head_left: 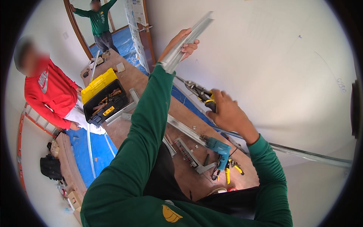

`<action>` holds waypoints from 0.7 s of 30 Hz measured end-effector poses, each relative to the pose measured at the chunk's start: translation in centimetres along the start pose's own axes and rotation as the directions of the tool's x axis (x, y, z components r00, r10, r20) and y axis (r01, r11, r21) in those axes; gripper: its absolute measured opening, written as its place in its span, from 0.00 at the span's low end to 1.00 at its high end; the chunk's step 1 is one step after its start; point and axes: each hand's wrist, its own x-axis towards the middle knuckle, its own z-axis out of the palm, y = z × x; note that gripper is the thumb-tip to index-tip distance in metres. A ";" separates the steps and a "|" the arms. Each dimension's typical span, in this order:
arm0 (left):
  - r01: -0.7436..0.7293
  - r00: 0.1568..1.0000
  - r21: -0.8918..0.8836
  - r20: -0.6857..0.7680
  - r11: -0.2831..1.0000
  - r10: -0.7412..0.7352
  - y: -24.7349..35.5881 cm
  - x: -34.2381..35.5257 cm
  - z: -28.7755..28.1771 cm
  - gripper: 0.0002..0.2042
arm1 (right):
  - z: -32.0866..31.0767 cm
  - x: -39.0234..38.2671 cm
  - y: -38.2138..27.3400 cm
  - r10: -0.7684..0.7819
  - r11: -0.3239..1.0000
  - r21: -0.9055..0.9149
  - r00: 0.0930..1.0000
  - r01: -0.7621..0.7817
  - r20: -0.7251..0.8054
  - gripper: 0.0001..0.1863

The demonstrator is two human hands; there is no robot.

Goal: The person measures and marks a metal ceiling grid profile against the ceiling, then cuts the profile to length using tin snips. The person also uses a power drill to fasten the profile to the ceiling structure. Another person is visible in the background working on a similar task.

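My left hand (175, 41) is raised and closed around a short galvanized metal channel (174, 57), which slants up and away. In my right hand (231, 115) is a pair of tin snips (196, 90) with black and yellow handles. The snips' blades point toward the channel's lower end, close to my left sleeve; whether they touch the metal cannot be made out. Beneath my hands, a teal power drill (219, 148) lies on the brown work table (159, 109), beside a long metal channel (185, 129). Yellow-handled pliers (236, 166) rest near the drill.
A black toolbox with yellow lid (100, 85) stands open on the table's left. A person in red (56, 87) is beside it; another in green (99, 22) stands beyond the far end. A long metal profile (302, 152) runs along the right wall. An orange ladder (20, 136) leans left.
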 end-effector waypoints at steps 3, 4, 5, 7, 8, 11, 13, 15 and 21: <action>0.027 0.981 -0.039 0.193 0.999 -0.019 -0.1 -0.2 0.4 0.32 | -1.0 -0.2 0.1 -0.050 0.925 0.367 0.924 -0.100 0.378 0.36; 0.021 0.974 -0.036 0.226 0.999 -0.013 -0.1 -0.1 0.7 0.33 | -1.2 -0.1 0.2 -0.090 0.874 0.458 0.873 -0.161 0.479 0.36; 0.030 0.965 -0.044 0.263 0.999 -0.018 -0.2 0.0 1.1 0.34 | -1.2 -0.2 0.0 -0.115 0.781 0.580 0.857 -0.234 0.501 0.37; 0.048 0.943 -0.057 0.331 0.997 -0.027 -0.3 0.4 2.0 0.34 | -1.6 0.0 0.1 -0.107 0.740 0.617 0.858 -0.268 0.502 0.35; 0.060 0.931 -0.059 0.362 0.996 -0.035 -0.4 0.6 2.5 0.34 | -1.9 0.0 0.2 -0.096 0.725 0.624 0.855 -0.291 0.510 0.35; 0.083 0.898 -0.076 0.438 0.994 -0.042 -0.3 1.0 4.0 0.34 | -2.8 -0.1 0.6 -0.087 0.723 0.633 0.872 -0.277 0.482 0.32; 0.115 0.874 -0.103 0.482 0.988 -0.052 -0.2 1.0 4.9 0.34 | -3.2 -0.2 0.7 -0.105 0.716 0.651 0.883 -0.251 0.457 0.30; 0.115 0.852 -0.122 0.522 0.986 -0.035 -0.2 1.1 5.5 0.34 | -3.3 -0.3 0.5 -0.122 0.694 0.678 0.889 -0.242 0.442 0.29; 0.083 0.846 -0.113 0.533 0.990 -0.010 0.0 1.1 6.2 0.35 | -3.3 -0.4 -0.4 -0.114 0.690 0.678 0.886 -0.256 0.450 0.29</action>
